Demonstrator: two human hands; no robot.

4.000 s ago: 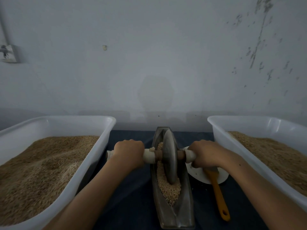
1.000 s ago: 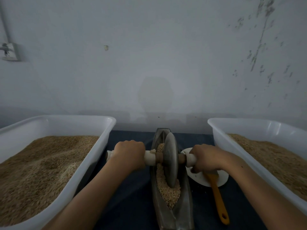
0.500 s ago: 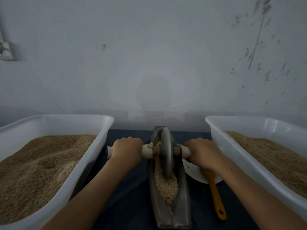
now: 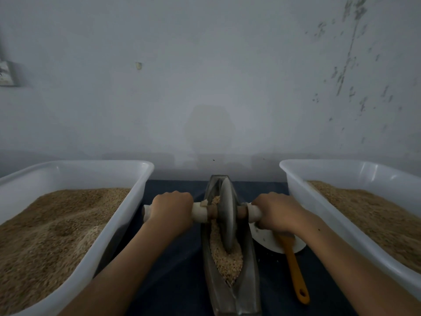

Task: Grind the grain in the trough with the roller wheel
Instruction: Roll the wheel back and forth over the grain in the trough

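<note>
Both hands are on the axle: the left hand (image 4: 171, 209) is wrapped around the pale left handle (image 4: 198, 212), and the right hand (image 4: 275, 211) grips the right handle (image 4: 254, 213) the same way, knuckles up. The roller wheel (image 4: 227, 215) stands upright on edge inside the narrow metal trough (image 4: 247, 281), sitting in the far half of it. Grain (image 4: 224, 258) fills the trough bed — piled around the wheel's lower rim and trailing toward the near tip, with a little heaped behind the wheel on its left face. The trough lies lengthwise on a dark blue cloth (image 4: 175, 270), between two white plastic tubs — left tub (image 4: 98, 165) and right tub (image 4: 330, 164), both holding brown grain. Just right of the trough is a white dish (image 4: 265, 239) with an orange-handled tool (image 4: 295, 272) lying across it, handle toward the camera. Grey wall (image 4: 205, 76) behind.
</note>
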